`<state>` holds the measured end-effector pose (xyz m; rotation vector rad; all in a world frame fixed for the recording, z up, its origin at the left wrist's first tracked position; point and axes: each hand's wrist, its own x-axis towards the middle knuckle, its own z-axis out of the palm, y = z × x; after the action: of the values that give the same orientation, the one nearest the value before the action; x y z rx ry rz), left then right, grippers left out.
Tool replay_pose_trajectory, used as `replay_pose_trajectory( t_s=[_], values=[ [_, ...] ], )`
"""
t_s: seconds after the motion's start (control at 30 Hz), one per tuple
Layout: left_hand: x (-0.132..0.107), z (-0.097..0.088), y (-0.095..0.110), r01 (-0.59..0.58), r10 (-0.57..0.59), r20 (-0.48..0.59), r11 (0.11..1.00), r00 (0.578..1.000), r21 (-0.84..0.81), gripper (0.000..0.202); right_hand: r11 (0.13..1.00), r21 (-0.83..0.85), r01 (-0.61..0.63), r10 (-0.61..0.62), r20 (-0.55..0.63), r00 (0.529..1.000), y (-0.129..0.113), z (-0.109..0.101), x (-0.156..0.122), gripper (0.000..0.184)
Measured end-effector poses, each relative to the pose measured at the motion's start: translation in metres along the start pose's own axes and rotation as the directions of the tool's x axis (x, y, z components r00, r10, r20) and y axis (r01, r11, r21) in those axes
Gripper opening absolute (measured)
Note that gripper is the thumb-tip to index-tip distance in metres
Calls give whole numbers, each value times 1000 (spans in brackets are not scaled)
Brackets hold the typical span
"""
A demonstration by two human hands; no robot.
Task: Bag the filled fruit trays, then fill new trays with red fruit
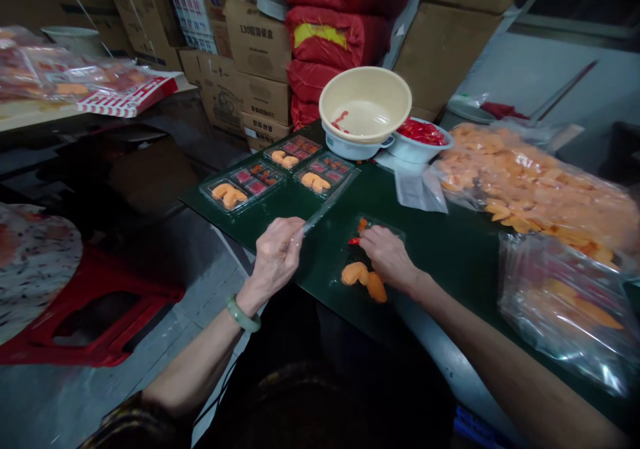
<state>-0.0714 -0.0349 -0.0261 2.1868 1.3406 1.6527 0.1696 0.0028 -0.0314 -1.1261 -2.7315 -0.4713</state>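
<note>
My left hand (280,249), with a green bangle on the wrist, is closed on one end of a thin clear plastic piece (327,204) seen nearly edge-on. To the right, my right hand (387,252) reaches into a clear compartment tray (397,231), fingers bunched together. By its fingertips lies a small red piece (354,241); whether the fingers pinch anything is hidden. Rounded orange pieces (355,274) lie at the tray's near end. Farther back are several filled trays, among them a left tray (243,189), each with orange pieces and small red and brown items.
A cream basin (365,99) rests on a white one at the dark green table's (280,229) far edge. Beside it, a white bowl (419,144) holds red pieces. Bagged orange pieces (540,169) and a clear bag (565,309) lie right. A red stool (100,309) stands left.
</note>
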Motion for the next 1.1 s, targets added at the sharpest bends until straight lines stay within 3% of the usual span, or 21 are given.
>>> replay_pose_trajectory(
  t_s=[0.13, 0.3, 0.43, 0.7, 0.83, 0.93, 1.0, 1.1],
  values=[
    [0, 0, 2, 4, -4, 15, 1000, 1000, 8, 15, 999, 41, 25, -30, 120, 992, -2, -10, -8, 23],
    [0, 3, 7, -11, 11, 26, 1000, 1000, -2, 15, 990, 46, -134, 123, 191, 974, -14, -17, -15, 43],
    [1, 5, 12, -26, 26, 42, 1000, 999, 1, 15, 976, 58, -210, 190, 241, 952, -18, -13, -10, 39],
    [2, 5, 22, -79, 77, 80, 997, 994, 15, 14, 973, 95, -208, 172, 299, 939, -18, -13, -12, 39],
    [0, 15, 31, -139, 136, 102, 990, 985, 24, 20, 974, 108, -200, 163, 279, 946, -20, -12, -21, 50],
    [-4, 28, 43, -182, 176, 130, 983, 976, 36, 31, 922, 198, -333, 303, 170, 938, -15, -12, -33, 52],
    [-8, 37, 54, -198, 175, 240, 977, 955, 74, 43, 797, 343, -498, 506, 71, 859, -8, -14, -46, 48],
    [-17, 55, 73, -201, 66, 520, 957, 851, 209, 58, 464, 630, -623, 789, 26, 614, -2, -21, -73, 39]
  ],
)
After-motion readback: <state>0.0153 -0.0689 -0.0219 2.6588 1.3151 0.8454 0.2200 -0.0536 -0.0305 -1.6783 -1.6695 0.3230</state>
